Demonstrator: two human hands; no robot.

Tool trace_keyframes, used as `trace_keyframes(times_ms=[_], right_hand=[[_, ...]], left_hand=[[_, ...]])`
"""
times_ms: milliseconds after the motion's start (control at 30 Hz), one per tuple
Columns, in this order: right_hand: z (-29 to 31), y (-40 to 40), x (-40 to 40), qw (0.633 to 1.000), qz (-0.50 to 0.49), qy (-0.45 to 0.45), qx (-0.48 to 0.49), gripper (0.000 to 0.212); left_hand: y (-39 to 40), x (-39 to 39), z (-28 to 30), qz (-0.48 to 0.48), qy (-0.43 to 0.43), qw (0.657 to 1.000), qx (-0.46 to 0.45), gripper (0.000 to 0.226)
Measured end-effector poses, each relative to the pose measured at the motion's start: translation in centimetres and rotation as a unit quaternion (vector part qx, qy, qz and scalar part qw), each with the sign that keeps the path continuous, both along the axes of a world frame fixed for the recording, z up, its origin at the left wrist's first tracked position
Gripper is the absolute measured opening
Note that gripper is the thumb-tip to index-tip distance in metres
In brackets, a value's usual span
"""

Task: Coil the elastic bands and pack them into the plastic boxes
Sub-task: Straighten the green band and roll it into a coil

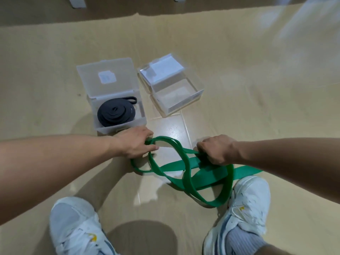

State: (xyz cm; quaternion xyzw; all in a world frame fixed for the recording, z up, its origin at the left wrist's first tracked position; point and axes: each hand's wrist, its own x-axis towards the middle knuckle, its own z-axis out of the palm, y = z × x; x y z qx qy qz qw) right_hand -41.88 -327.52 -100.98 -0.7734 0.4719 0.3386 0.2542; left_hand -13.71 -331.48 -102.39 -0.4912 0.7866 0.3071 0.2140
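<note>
- Nearest me I see two white sneakers [73, 229] planted on the floor [276, 107], which is covered in tan cardboard sheets with a patch of pale tile showing between them.
- Just beyond the shoes lies the green elastic band [185, 168], flat, wide and matte, sprawled in loose crossing loops on the floor; one stretch runs under my right forearm.
- My right hand [216, 150] has its grip curled round a bunch of the band's strands.
- My left hand [135, 142] pinches the far loop of the green band, fingers closed over it.
- Behind the left hand sits a frosted plastic box [117, 116], lid up, with a black band [116, 113] coiled flat inside, its tail end poking loose.
- Just beside it stands a clear box [176, 94], lid open, nothing coiled in it.
</note>
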Motion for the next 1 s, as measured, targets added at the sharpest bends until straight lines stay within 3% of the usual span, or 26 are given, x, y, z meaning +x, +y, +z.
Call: trace_keyframes(times_ms=[167,233,300,433,500,600,633,700,767,800,867,900,933,1000], right_hand=[[0.6,-0.6,0.5,1.000,-0.024,0.003,0.011,0.017],[0.9,-0.7,0.5,0.993,-0.107,-0.040,0.013,0.021],[1.4,-0.8,0.8,0.972,-0.205,-0.114,0.004,0.009],[4.1,-0.8,2.5,0.891,-0.358,-0.279,-0.025,0.005],[6.0,-0.9,3.6,0.830,-0.412,-0.372,-0.050,0.003],[9.6,-1.4,5.5,0.720,-0.486,-0.492,-0.050,0.007],[10.7,-1.6,6.2,0.692,-0.497,-0.524,-0.021,0.013],[12.3,-1.9,7.1,0.664,-0.486,-0.565,0.063,0.029],[13.2,-2.4,6.9,0.640,-0.471,-0.598,0.104,0.042],[13.1,-2.9,6.4,0.617,-0.482,-0.614,0.096,0.043],[11.4,-3.7,4.7,0.580,-0.539,-0.608,0.061,0.038],[10.0,-3.8,3.4,0.598,-0.559,-0.572,0.047,0.038],[8.6,-3.5,2.2,0.655,-0.547,-0.519,0.048,0.047],[6.0,-1.9,0.2,0.830,-0.387,-0.396,0.060,0.072]], left_hand=[[1.7,-0.8,0.3,0.075,0.042,0.996,0.019,0.032],[2.2,-1.2,0.4,0.093,0.061,0.994,0.014,0.030],[2.5,-1.5,0.7,0.123,0.092,0.988,0.013,0.039],[2.7,-1.9,2.1,0.242,0.190,0.950,0.043,0.026],[2.7,-2.0,3.1,0.303,0.265,0.911,0.092,0.023],[2.9,-2.6,5.2,0.316,0.364,0.852,0.204,0.082],[3.0,-3.1,5.9,0.303,0.391,0.840,0.222,0.091],[3.4,-4.2,7.1,0.286,0.428,0.829,0.216,0.071],[3.8,-5.0,8.6,0.330,0.441,0.815,0.181,0.017],[3.8,-5.3,9.2,0.361,0.450,0.798,0.176,0.015],[3.4,-5.4,10.7,0.445,0.469,0.732,0.212,0.040],[2.9,-5.4,11.6,0.491,0.492,0.678,0.239,0.048],[2.3,-5.3,12.4,0.522,0.517,0.625,0.262,0.048],[0.9,-5.0,14.1,0.558,0.559,0.540,0.291,0.039]])
